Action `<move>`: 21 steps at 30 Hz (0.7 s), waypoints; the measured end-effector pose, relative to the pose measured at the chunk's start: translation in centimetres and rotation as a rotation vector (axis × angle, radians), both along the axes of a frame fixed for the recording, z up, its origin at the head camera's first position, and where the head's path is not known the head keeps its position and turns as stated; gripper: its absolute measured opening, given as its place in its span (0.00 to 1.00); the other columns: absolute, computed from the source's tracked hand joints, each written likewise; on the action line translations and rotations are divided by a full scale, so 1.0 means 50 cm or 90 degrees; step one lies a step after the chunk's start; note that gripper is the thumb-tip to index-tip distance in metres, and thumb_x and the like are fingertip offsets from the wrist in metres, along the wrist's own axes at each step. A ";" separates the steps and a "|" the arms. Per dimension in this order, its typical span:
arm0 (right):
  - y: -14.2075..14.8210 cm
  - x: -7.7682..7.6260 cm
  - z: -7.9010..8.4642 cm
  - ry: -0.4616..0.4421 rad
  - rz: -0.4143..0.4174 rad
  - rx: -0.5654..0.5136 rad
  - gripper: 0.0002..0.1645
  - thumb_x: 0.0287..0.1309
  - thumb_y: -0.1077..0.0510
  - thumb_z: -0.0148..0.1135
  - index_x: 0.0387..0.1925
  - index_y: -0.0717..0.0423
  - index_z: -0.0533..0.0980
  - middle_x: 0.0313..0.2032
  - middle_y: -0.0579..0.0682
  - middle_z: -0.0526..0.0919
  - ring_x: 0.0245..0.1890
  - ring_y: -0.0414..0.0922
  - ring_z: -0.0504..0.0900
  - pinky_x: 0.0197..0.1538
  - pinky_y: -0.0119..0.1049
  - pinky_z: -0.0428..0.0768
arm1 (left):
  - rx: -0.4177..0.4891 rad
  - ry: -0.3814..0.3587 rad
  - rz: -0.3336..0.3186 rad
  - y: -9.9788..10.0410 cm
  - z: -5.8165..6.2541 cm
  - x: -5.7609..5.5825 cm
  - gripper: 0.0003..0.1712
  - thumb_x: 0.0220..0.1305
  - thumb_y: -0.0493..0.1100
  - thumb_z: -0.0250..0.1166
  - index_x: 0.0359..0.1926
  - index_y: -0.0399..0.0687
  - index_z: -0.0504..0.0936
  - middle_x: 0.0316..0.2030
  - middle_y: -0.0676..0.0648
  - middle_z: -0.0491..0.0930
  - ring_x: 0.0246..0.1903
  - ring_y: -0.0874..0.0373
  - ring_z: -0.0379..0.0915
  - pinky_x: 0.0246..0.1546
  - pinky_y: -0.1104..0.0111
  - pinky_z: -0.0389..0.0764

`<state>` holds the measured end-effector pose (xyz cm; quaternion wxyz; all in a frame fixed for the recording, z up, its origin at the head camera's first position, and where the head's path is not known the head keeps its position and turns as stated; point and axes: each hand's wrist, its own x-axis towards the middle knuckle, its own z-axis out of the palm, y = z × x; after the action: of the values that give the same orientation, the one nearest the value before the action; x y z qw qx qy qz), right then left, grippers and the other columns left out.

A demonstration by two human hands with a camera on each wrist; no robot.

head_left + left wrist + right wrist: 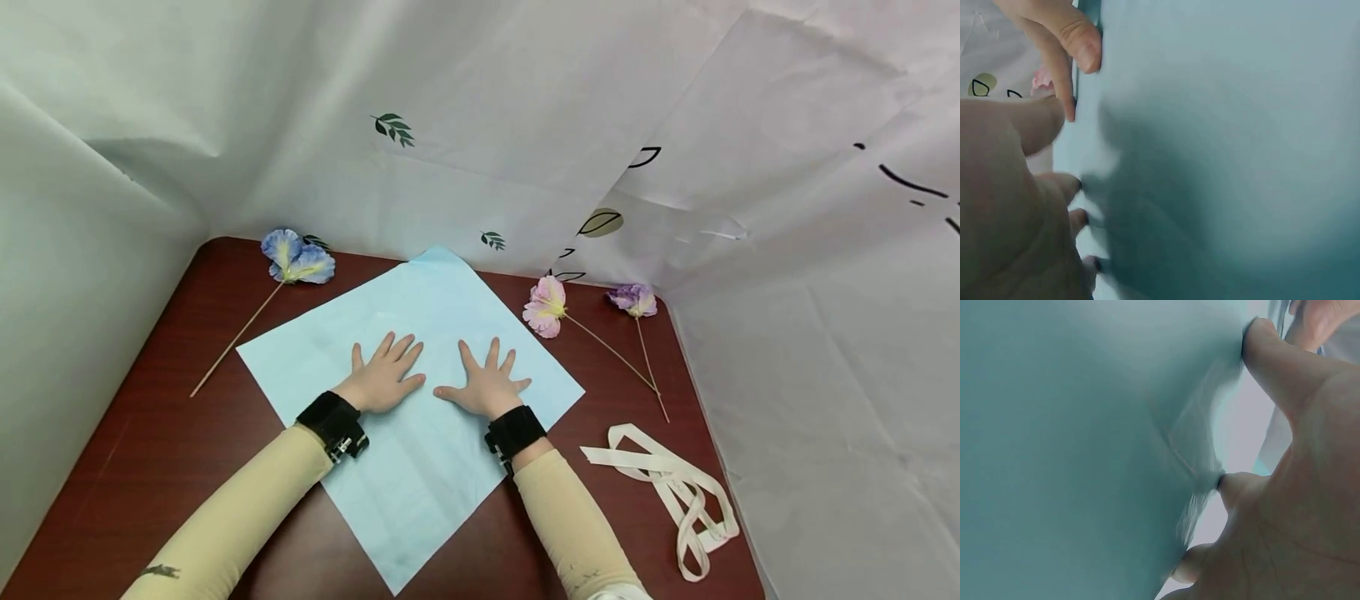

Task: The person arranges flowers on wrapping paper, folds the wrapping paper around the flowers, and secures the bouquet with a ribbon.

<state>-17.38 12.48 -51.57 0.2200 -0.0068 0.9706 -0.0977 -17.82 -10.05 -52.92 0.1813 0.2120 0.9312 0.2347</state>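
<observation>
1. I see the left hand [381, 382] and right hand [486, 385] pressing a blue sheet [420, 450], fingers straight and spread, gripping nothing, maybe to keep it flat.
2. It lies on the brown table [187, 450].
3. The blue flower [309, 265], pink flower [545, 308], purple flower [636, 300] and white ribbon [637, 458] lie around it, perhaps to leave room.
4. The sheet looks thin, pale, square and a bit wrinkly.

Pale-blue sheet [420, 467], red-brown table [172, 467], blue flower [303, 265], pink flower [545, 308], purple flower [636, 300], cream ribbon [648, 461], leaf-patterned backdrop [450, 187]
</observation>
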 end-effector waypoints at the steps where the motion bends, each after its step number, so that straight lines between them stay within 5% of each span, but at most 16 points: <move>1: 0.000 0.001 0.002 -0.001 -0.001 0.000 0.63 0.58 0.17 0.63 0.87 0.29 0.49 0.85 0.65 0.35 0.82 0.74 0.35 0.64 0.88 0.53 | -0.006 0.009 0.018 0.003 0.002 -0.006 0.40 0.85 0.60 0.50 0.84 0.42 0.59 0.83 0.33 0.49 0.82 0.32 0.38 0.69 0.22 0.36; 5: 0.000 0.001 0.006 -0.007 0.001 0.002 0.64 0.58 0.17 0.63 0.87 0.28 0.48 0.85 0.65 0.34 0.82 0.73 0.34 0.64 0.88 0.54 | -0.020 0.049 0.124 -0.008 0.006 -0.052 0.36 0.83 0.57 0.55 0.79 0.39 0.68 0.79 0.28 0.54 0.78 0.28 0.48 0.67 0.24 0.50; 11: 0.001 -0.001 0.002 -0.009 -0.002 0.004 0.63 0.58 0.17 0.62 0.87 0.26 0.47 0.85 0.63 0.33 0.82 0.72 0.33 0.64 0.88 0.53 | 0.001 0.128 0.275 -0.098 0.012 -0.139 0.33 0.79 0.41 0.61 0.77 0.32 0.65 0.75 0.25 0.59 0.73 0.25 0.51 0.64 0.27 0.54; 16: 0.000 0.004 0.004 -0.007 -0.001 0.003 0.63 0.58 0.16 0.62 0.87 0.25 0.47 0.85 0.63 0.33 0.82 0.72 0.33 0.64 0.88 0.53 | 0.016 0.126 0.315 -0.159 0.014 -0.164 0.35 0.75 0.36 0.65 0.78 0.33 0.64 0.71 0.24 0.66 0.70 0.25 0.56 0.61 0.31 0.55; 21: 0.000 0.007 0.001 -0.005 0.001 0.010 0.63 0.59 0.16 0.61 0.87 0.26 0.47 0.85 0.63 0.33 0.82 0.72 0.34 0.64 0.88 0.53 | 0.003 0.093 0.323 -0.178 0.009 -0.169 0.34 0.75 0.38 0.67 0.75 0.31 0.68 0.68 0.22 0.66 0.67 0.24 0.56 0.60 0.31 0.55</move>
<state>-17.02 12.49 -51.54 0.2240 -0.0053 0.9704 -0.0901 -26.28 -18.94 -52.45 0.0487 -0.0116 0.9646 0.2591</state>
